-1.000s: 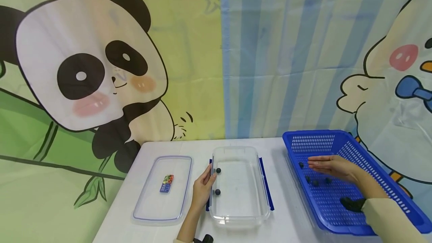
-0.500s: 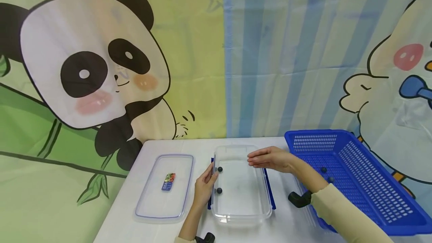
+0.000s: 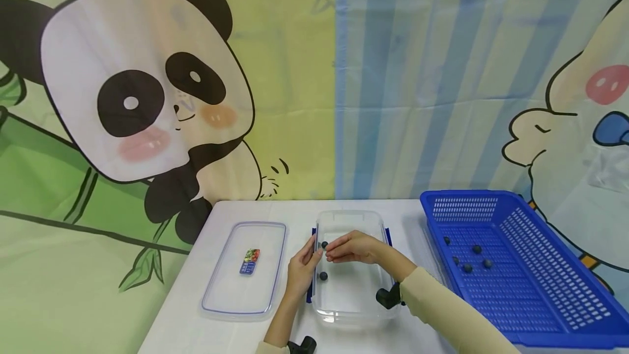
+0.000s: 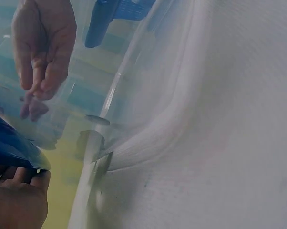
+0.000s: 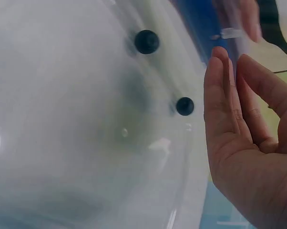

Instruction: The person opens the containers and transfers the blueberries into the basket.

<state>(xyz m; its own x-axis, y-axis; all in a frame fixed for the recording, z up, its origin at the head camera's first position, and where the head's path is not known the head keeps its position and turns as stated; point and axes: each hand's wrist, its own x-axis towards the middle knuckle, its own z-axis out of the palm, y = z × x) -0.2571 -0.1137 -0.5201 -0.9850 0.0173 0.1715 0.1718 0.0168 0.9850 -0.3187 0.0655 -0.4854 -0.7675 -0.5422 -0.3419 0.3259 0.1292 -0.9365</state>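
Observation:
A clear plastic storage container [image 3: 356,302] with blue side latches stands on the table. Along its left wall lie two small dark balls that look like blueberries, the upper blueberry [image 3: 324,245] and the lower blueberry [image 3: 323,276]. My left hand [image 3: 300,269] grips the left wall, thumb at the rim and fingers by the blue latch [image 4: 10,143]. Over the container's upper left, my right hand [image 3: 356,247] is beside the upper blueberry, fingers mostly straight and held together. The right wrist view shows that hand [image 5: 248,129] with nothing visible between thumb and fingers, apart from both blueberries.
A clear lid [image 3: 241,299] with a blue seal and fruit label lies flat on the left. At the right is a blue slotted basket [image 3: 521,310] holding several similar dark balls. A printed curtain [image 3: 295,97] hangs behind the white table [image 3: 182,310].
My right hand has moved left from above the blue basket to the container's upper left. The left hand stays on the container's wall, and the two blueberries keep their places.

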